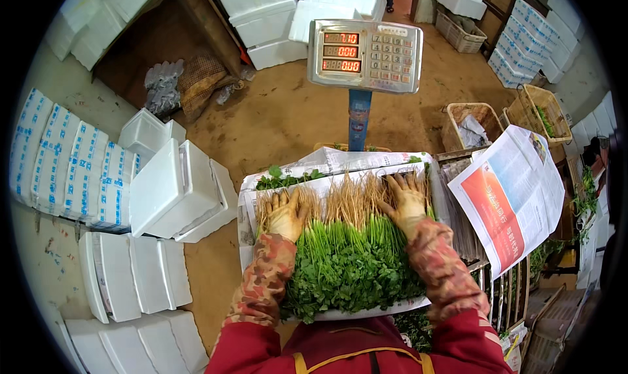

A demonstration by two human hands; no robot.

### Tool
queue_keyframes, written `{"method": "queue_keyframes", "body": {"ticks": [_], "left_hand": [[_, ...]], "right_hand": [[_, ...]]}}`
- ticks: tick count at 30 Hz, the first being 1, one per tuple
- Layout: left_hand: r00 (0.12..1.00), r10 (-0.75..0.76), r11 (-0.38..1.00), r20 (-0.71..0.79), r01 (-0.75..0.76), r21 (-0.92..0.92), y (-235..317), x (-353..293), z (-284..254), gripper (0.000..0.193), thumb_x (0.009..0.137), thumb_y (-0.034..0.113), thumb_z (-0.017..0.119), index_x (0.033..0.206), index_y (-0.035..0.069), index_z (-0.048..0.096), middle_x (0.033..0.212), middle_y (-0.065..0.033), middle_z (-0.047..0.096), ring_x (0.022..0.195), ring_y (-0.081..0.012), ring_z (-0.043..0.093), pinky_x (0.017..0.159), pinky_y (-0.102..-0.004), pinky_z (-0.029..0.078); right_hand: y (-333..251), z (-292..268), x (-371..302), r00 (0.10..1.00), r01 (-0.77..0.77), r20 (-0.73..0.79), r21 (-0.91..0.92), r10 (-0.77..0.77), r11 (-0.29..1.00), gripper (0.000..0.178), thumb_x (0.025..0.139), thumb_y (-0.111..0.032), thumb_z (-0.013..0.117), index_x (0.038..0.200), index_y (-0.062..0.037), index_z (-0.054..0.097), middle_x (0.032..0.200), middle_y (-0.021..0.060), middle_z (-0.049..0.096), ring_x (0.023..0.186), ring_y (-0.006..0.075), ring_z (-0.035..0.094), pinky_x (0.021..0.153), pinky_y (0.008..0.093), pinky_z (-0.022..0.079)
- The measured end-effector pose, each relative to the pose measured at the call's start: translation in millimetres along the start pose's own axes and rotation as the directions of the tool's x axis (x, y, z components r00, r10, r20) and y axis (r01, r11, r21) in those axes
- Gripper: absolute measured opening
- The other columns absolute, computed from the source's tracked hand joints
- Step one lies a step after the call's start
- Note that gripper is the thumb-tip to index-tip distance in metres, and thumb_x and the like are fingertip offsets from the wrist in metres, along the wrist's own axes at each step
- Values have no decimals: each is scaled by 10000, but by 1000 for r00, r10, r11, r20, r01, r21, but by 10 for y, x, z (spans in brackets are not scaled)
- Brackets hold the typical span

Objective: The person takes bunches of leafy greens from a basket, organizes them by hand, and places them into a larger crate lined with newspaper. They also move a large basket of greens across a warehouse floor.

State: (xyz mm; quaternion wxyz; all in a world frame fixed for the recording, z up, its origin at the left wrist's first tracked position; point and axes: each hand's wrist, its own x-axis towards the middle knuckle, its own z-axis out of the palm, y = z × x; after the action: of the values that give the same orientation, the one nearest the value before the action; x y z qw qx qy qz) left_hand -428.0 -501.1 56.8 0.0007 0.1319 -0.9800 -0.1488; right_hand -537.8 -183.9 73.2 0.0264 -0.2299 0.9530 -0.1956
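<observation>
Rows of leafy coriander (353,263) fill a box (437,191) lined with newspaper (327,157), pale roots on the far side and green leaves toward me. My left hand (286,215) presses on the roots at the left end, fingers spread. At the right end my right hand (404,204) lies on the roots, its fingers spread as well. Neither hand grips anything. Patterned sleeve covers reach up both forearms. Beyond the box stands a scale's display (365,56) on a blue post (358,120), with red lit digits.
Printed newspaper sheets (517,197) lie just right of the box. White foam boxes (176,191) are stacked along the left, and more foam boxes (261,27) stand at the back. Woven baskets (472,122) sit at the far right. Mesh sacking (199,83) lies on the brown floor.
</observation>
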Motion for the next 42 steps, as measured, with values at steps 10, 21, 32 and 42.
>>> {"method": "queue_keyframes", "body": {"ticks": [10, 21, 32, 42], "left_hand": [[997, 59, 998, -42, -61, -30, 57, 27, 309, 520, 911, 403, 514, 1356, 134, 500, 1310, -238, 520, 1247, -446, 433, 1101, -544, 236], [980, 42, 984, -193, -8, 177, 179, -29, -298, 595, 884, 346, 597, 1383, 69, 434, 1419, -203, 416, 1308, -378, 381, 1112, -507, 218], [759, 641, 487, 118, -282, -827, 2722, -1022, -872, 805, 860, 412, 678, 1455, 27, 295, 1485, -219, 323, 1391, -316, 291, 1146, -410, 225], [956, 222, 19, 192, 193, -981, 2576, -1320, -549, 278, 911, 189, 625, 1099, -8, 571, 988, -38, 596, 891, -130, 544, 784, -285, 456]], "right_hand": [[141, 546, 52, 991, -124, 43, -26, 125, 992, 671, 814, -559, 581, 1364, -185, 495, 1427, 137, 443, 1306, 409, 392, 1071, 539, 278], [18, -1276, -1259, 903, -273, -413, -337, 119, 901, 759, 718, -191, 734, 1395, -111, 402, 1412, 145, 428, 1273, 361, 434, 1081, 477, 310], [820, -2407, -1977, 371, -491, -669, 448, 645, 747, 164, 867, -218, 690, 871, -54, 697, 688, 78, 656, 587, 159, 596, 548, 293, 482], [-954, -1419, -2056, 951, 10, -301, 243, 66, 970, 496, 750, -159, 714, 1209, -71, 549, 1067, 160, 609, 933, 341, 599, 788, 416, 482]]}}
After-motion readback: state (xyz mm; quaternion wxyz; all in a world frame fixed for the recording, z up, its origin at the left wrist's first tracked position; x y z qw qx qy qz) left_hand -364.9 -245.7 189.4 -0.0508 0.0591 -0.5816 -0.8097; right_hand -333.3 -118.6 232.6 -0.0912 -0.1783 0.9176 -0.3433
